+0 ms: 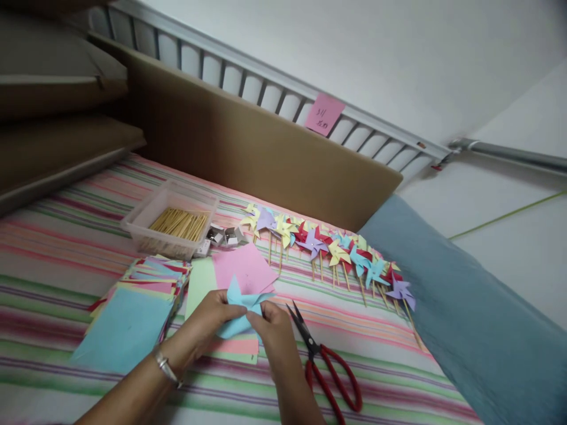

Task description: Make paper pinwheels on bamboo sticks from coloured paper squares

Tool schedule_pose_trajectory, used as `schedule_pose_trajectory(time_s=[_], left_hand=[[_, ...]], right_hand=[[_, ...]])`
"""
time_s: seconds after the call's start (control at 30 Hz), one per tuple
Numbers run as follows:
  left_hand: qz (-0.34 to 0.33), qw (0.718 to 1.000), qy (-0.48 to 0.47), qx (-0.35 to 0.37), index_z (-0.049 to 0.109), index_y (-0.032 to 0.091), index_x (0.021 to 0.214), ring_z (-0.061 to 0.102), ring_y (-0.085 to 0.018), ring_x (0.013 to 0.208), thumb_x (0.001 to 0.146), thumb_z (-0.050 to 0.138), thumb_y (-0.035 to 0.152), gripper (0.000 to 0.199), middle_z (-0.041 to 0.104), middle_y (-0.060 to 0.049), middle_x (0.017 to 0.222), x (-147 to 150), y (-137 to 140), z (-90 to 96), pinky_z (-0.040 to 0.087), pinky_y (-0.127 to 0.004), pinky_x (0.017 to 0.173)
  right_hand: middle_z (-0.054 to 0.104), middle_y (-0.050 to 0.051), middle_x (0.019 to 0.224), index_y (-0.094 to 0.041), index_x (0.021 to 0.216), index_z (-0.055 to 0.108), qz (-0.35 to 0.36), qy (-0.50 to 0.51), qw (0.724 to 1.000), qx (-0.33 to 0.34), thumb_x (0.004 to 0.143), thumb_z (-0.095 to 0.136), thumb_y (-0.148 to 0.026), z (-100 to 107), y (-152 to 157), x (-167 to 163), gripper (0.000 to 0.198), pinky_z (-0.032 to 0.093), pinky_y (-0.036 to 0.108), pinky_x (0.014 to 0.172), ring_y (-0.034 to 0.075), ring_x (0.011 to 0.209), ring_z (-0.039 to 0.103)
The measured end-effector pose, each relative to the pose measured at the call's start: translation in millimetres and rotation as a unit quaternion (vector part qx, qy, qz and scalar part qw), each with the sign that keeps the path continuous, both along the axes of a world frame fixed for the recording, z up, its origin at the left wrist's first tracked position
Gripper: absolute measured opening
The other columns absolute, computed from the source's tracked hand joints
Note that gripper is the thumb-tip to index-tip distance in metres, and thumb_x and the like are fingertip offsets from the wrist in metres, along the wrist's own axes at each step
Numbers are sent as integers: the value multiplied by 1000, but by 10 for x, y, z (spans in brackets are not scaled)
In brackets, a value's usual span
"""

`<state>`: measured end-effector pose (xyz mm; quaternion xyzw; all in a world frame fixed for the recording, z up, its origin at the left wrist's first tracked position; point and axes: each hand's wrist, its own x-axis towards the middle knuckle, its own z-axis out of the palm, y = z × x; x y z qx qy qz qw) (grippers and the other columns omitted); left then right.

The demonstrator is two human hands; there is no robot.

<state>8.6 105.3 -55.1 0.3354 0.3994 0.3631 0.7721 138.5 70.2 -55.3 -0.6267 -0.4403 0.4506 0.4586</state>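
Between both hands is a light blue paper pinwheel, its points partly folded in toward the middle. My left hand pinches its left side, the thumb pressing near the centre. From the right, my right hand grips it, thumb also at the centre; whether a pin is there I cannot make out. Under the hands lie a pink sheet, a pale green sheet and a salmon strip. Scissors with red handles rest just right of my right hand, blades apart.
A stack of coloured paper squares sits at left. Behind it are a clear plastic box of wooden sticks and small open boxes. Finished pinwheels on sticks form a row at right, before a cardboard panel.
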Motion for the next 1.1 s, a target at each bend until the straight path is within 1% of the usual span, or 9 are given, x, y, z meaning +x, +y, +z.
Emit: schedule_pose_trajectory(time_s=[0.13,0.23,0.33,0.4,0.5,0.63,0.77,0.87,1.1], left_hand=[[7,999,24,39,64,12,56,43,-11,44,50,70,22,13,56,2,48,-23,24,59,32,-23,48],[33,997,21,61,65,12,59,45,-11,46,52,70,22,13,57,1,50,-115,69,122,33,-23,49],[28,997,-56,52,67,12,64,46,-10,47,56,71,23,14,60,0,53,-254,101,215,34,-21,49],[-3,992,-118,43,68,12,64,45,-9,46,58,70,22,12,59,0,52,-343,99,290,34,-21,49],[-41,981,-186,40,69,13,65,48,-10,47,56,72,19,12,60,0,53,-445,79,391,37,-21,51],[-67,965,-249,44,70,12,67,52,-11,50,55,72,17,13,63,-2,56,-554,89,443,39,-22,54],[-76,952,-293,53,70,12,68,52,-12,51,57,70,17,12,63,-4,60,-686,139,443,40,-23,55],[-59,946,-314,58,68,11,66,48,-9,46,59,70,16,9,58,-2,54,-785,170,459,37,-21,51],[-49,942,-326,69,68,9,68,51,-11,52,62,68,15,9,58,-2,55,-898,220,510,40,-22,57]], right_hand=[[46,-5,52,-17,56,52,18,-8,1000,22,65,61,-28,6,-28,21,16,34,22,50,11,51,42],[62,0,67,-17,75,65,58,24,997,39,71,62,-34,78,-38,101,17,44,27,62,16,64,55],[68,6,81,-17,92,68,12,-3,998,58,77,58,-40,147,64,186,29,48,30,68,20,75,61],[69,7,80,-16,93,69,-9,-95,991,89,79,55,-38,169,232,176,29,49,30,64,20,72,62],[70,8,79,-15,88,71,45,-247,956,151,80,53,-29,178,624,-2,24,50,31,64,20,71,64],[70,6,86,-19,83,72,124,-359,908,178,79,54,-18,153,1235,-429,18,47,31,79,20,85,63],[67,8,89,-14,82,68,196,-480,843,146,82,58,-15,73,1724,-788,10,45,34,84,21,92,61],[61,7,105,-15,100,61,227,-545,800,101,88,55,-27,24,1978,-946,18,48,36,82,20,95,59],[56,7,114,-16,113,54,298,-614,730,42,89,53,-30,90,2219,-1153,28,50,39,80,20,96,58]])
